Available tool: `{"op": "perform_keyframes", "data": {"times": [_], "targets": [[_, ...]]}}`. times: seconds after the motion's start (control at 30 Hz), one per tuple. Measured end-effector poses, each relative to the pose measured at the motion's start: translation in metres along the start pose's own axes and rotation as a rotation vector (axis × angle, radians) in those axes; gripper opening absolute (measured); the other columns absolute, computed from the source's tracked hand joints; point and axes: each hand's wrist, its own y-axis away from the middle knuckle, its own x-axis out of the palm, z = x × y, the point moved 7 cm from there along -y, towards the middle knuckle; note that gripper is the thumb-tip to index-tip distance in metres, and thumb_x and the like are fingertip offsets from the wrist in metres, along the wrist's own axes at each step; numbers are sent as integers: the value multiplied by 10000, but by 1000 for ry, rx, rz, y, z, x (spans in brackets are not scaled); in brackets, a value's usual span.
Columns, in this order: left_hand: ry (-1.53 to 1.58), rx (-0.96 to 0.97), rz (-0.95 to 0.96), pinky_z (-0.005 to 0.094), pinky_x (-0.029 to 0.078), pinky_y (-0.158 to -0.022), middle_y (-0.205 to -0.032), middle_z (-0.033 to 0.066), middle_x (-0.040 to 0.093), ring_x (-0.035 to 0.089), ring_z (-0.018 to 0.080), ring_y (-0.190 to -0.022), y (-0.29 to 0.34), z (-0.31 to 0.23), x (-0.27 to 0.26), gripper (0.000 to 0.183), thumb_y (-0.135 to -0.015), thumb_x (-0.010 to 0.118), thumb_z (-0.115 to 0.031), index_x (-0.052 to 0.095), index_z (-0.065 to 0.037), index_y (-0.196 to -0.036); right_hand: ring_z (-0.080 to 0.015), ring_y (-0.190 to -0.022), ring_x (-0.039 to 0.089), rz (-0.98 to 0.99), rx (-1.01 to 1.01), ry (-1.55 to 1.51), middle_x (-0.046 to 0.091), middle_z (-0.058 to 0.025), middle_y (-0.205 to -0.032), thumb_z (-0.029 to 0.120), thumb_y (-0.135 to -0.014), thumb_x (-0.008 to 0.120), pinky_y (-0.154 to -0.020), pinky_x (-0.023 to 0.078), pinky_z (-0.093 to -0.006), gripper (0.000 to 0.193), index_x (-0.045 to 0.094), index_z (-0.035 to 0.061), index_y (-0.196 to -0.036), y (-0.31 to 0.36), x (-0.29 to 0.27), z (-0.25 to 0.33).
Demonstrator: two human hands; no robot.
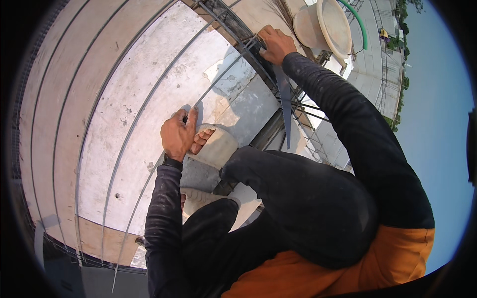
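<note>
Two hands on rebar, grid only partly laid

Both hands are on steel at once. The left hand (177,135) is closed around a long thin bar (149,181) that runs diagonally over the pale formwork deck (124,109), close to the person's sandalled foot (211,144). The right hand (275,44) reaches far forward, fingers curled on a bar at the beam cage (238,35) along the deck's edge; what exactly is pinched there, wire or tool, cannot be told.

Done so far, judging from the layout: several long bars (64,139) already lie roughly parallel across the deck, and the beam cage looks assembled. Left, as a judgement: almost no cross bars show on the deck, and no ties are readable at this size, so the mat looks at an early stage.

Nearby: a tipped pale bucket (325,25) with a green hose (358,25) beyond the cage, and a dark saw-like blade (285,107) hanging by the edge. Open sky and rooftops lie beyond on the right.
</note>
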Motion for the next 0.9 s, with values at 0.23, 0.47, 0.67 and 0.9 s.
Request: {"op": "perform_keyframes", "data": {"times": [0.23,0.47,0.67,0.9], "targets": [[-39,-33,26,511,559,-705,-753,255,708,710,457,-749,-3,3,0,490,-1027,615,-493,770,-31,-974,-337,-1207,645,63,30,99,608,-93,-1269,255,-808,835,-894,590,-520,534,626,138,-1284,-3,-3,4],[-13,16,63,517,550,-711,-755,274,697,693,484,-748,-11,0,-4,495,-1033,611,-473,761,-7,-962,-362,-1134,690,63,53,66,623,-108,-1246,254,-811,838,-879,583,-533,535,607,138,-1279,-4,0,2],[32,29,92,506,504,-654,-716,292,640,656,476,-689,-13,8,0,501,-1049,614,-420,689,26,-833,-379,-1109,701,30,22,39,640,-123,-1232,261,-836,822,-883,576,-544,475,581,126,-1223,-1,0,-2],[33,15,55,509,522,-655,-717,261,668,673,474,-704,-6,4,4,481,-1065,593,-435,713,-9,-877,-357,-1250,596,53,69,102,601,-117,-1286,313,-814,843,-926,586,-534,551,593,122,-1266,-8,-8,2]]}}
